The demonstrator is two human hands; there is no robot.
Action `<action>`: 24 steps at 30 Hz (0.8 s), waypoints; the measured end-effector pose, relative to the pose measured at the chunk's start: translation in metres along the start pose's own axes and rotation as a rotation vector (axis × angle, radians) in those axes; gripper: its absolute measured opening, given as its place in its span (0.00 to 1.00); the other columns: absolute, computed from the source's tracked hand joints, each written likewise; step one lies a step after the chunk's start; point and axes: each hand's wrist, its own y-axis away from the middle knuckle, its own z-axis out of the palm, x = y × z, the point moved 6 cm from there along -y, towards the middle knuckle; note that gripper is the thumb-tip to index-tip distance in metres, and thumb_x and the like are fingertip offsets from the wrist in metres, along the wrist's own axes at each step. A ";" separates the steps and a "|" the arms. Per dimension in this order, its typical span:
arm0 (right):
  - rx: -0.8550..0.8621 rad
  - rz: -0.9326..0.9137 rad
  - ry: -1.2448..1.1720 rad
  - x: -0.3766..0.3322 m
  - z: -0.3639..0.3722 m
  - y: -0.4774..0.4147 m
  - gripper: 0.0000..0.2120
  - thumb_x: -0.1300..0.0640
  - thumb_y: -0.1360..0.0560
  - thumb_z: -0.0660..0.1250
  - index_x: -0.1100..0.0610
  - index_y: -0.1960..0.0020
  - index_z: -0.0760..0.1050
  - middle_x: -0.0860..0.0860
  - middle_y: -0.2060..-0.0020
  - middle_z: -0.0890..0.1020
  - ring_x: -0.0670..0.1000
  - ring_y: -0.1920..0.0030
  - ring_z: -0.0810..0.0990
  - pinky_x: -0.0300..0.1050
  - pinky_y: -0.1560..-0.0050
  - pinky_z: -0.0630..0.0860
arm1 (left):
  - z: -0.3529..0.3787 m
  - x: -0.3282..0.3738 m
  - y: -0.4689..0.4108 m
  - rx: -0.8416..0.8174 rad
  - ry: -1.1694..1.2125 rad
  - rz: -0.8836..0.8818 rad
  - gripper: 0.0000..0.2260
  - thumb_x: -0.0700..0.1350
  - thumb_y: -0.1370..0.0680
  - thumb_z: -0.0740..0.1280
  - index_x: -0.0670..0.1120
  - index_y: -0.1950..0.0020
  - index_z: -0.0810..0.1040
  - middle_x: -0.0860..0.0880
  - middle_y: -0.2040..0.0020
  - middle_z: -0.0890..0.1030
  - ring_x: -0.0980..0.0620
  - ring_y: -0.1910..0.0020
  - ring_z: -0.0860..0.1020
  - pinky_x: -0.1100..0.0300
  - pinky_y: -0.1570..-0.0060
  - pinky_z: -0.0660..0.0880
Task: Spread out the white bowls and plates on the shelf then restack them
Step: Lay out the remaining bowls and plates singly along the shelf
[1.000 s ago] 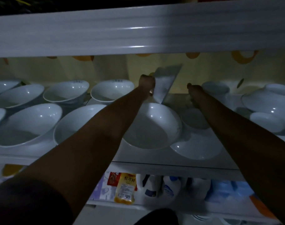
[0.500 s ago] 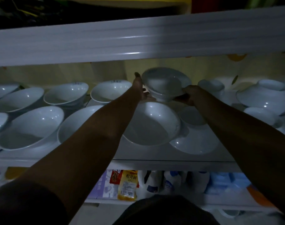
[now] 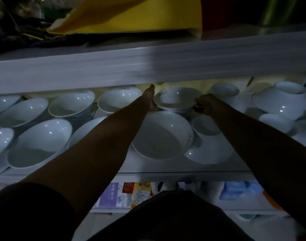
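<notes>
At the back edge of the shelf (image 3: 166, 168), left hand (image 3: 151, 100) and right hand (image 3: 205, 103) clasp a white bowl (image 3: 177, 100) by its rim over a small stack, so restacking looks barely begun, with most bowls lying spread out.

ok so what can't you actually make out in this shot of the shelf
- Head view: what sits under the bowl both hands hold; the big front bowl covers its base.
- Left hand: fingers behind the bowl, grip unseen.
- Right hand: dim, fingertips unclear.
- Printed marks on the bowl rims: too small and dark to read.
- Far-left bowls: cut off by the frame edge.
- Lower-shelf packets: partly hidden by the person's body.
</notes>
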 end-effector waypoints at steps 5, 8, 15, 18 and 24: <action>-0.029 -0.101 0.133 0.000 -0.012 -0.002 0.10 0.60 0.21 0.59 0.61 0.41 0.74 0.56 0.55 0.74 0.47 0.65 0.71 0.40 0.65 0.70 | -0.007 0.011 -0.015 0.099 -0.230 0.098 0.21 0.57 0.18 0.52 0.41 0.40 0.69 0.42 0.52 0.73 0.44 0.55 0.72 0.48 0.46 0.71; -0.077 -0.117 0.137 0.009 -0.010 0.003 0.07 0.56 0.20 0.58 0.52 0.53 0.74 0.53 0.55 0.75 0.44 0.64 0.72 0.35 0.71 0.71 | -0.011 0.009 -0.018 0.155 -0.352 0.128 0.27 0.60 0.19 0.51 0.41 0.33 0.69 0.45 0.51 0.76 0.48 0.61 0.74 0.57 0.61 0.76; 0.014 -0.220 0.445 -0.005 -0.006 -0.009 0.20 0.59 0.18 0.54 0.68 0.29 0.64 0.62 0.35 0.72 0.61 0.31 0.68 0.38 0.44 0.74 | 0.002 0.012 -0.011 0.290 -0.801 0.330 0.27 0.57 0.18 0.51 0.39 0.26 0.62 0.41 0.26 0.64 0.42 0.28 0.65 0.53 0.28 0.62; 0.045 -0.303 0.732 -0.013 -0.016 -0.010 0.22 0.55 0.18 0.52 0.68 0.31 0.66 0.65 0.33 0.70 0.62 0.33 0.70 0.48 0.36 0.68 | 0.022 0.015 -0.003 0.345 -1.142 0.495 0.27 0.54 0.18 0.54 0.41 0.23 0.57 0.39 0.24 0.60 0.41 0.26 0.62 0.53 0.27 0.60; 0.106 -0.724 1.073 -0.009 -0.059 0.026 0.19 0.54 0.20 0.55 0.64 0.35 0.72 0.61 0.35 0.74 0.61 0.35 0.73 0.53 0.36 0.70 | 0.088 -0.016 0.024 0.235 -1.482 0.851 0.23 0.49 0.19 0.60 0.40 0.27 0.65 0.41 0.25 0.64 0.46 0.26 0.63 0.60 0.29 0.55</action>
